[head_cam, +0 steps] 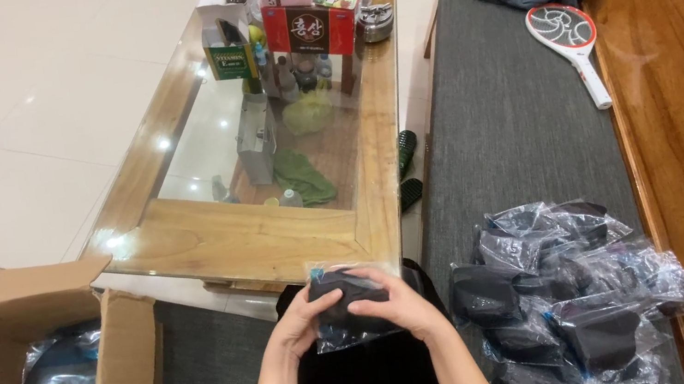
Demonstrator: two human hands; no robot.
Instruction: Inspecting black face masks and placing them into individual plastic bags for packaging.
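The person sits with both hands drawn together over the lap, and a small clear plastic packet with a dark folded item inside [348,305] lies between them. The left hand [306,318] grips the packet's left end, its fingers [330,298] curled over the top; the right hand [399,304] closes on the right end, fingers [371,302] bent down onto the dark item. So the packet's long axis runs across the body, from one hand to the other, and neither hand is nearer: both are clamped on it. Its top edge points away toward the glass-topped wooden bench [247,237] just ahead of the knees.

To the person's right, on the grey cushion [508,125], sits a heap of similar packets [568,302], close beside the right forearm. To the left stands an open cardboard box [36,368] holding more wrapped dark pieces, a little farther from the left arm.
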